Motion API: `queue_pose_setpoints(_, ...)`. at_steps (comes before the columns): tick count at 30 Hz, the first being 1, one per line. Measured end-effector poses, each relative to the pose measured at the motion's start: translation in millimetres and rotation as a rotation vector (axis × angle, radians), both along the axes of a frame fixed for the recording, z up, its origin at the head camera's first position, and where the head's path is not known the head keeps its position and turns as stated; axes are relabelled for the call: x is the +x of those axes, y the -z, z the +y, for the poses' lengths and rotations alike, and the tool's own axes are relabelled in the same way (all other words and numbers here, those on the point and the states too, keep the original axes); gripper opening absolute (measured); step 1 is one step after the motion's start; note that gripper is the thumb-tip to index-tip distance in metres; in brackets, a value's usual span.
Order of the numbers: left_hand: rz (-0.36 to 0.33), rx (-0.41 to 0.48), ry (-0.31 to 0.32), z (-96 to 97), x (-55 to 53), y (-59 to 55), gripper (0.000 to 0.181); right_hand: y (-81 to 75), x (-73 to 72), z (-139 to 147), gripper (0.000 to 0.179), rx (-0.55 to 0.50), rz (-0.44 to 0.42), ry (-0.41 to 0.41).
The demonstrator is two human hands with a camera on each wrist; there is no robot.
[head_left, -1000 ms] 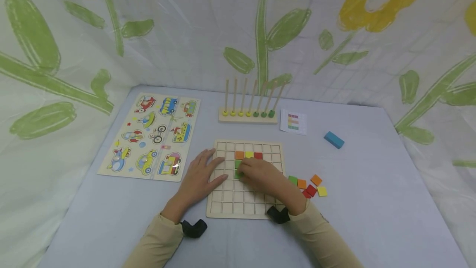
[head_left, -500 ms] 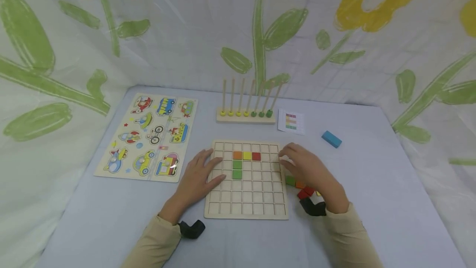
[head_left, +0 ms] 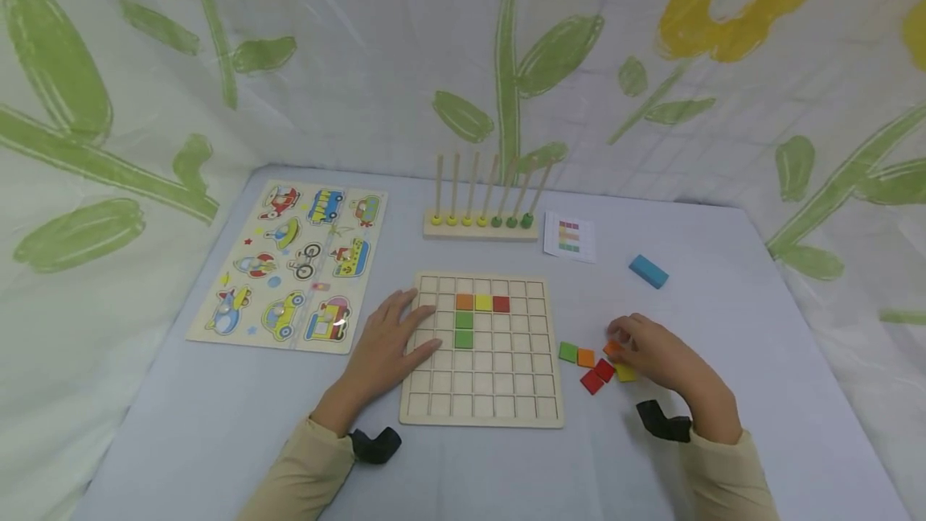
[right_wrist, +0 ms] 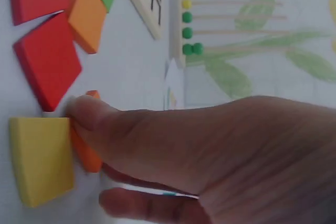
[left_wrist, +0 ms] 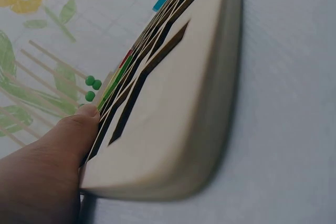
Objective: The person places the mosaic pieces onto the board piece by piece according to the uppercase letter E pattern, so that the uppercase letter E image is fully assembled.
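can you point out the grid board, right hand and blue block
grid board (head_left: 484, 362): head view, bare cell near middle
right hand (head_left: 655, 352): head view, back of hand
blue block (head_left: 649, 270): head view, upper face

A person's left forearm (head_left: 292, 477), in a tan sleeve, enters from 7 o'clock, the left hand (head_left: 382, 348) palm-down, fingers spread toward 1 o'clock; the right hand (head_left: 660, 354), fingers bent, points toward 10 o'clock, its thumb (right_wrist: 121, 132) extended.
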State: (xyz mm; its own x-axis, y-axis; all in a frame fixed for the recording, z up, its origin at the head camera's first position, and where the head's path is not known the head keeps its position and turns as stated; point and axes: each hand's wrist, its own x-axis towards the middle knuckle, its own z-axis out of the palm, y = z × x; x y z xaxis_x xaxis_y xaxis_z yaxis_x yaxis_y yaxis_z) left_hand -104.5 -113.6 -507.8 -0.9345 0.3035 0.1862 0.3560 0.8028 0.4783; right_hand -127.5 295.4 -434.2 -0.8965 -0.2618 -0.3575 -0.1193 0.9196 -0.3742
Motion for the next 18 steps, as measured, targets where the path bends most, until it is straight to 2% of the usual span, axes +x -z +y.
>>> queue_pose_setpoints(5, -0.003, 0.001, -0.001, -0.2, -0.1, -0.8, 0.054, 5.4, 0.0, 0.6, 0.030, -0.006, 0.022, 0.008)
queue_pose_setpoints(11, -0.001, 0.003, 0.001, -0.1, 0.1, -0.6, 0.054, 3.4, -1.1, 2.8, 0.034, -0.016, 0.005, 0.055)
queue_pose_setpoints(18, 0.003, 0.009, 0.004, 0.2, 0.7, -1.8, 0.054, 4.4, 0.1, 4.6, 0.030, 0.014, 0.030, 0.024)
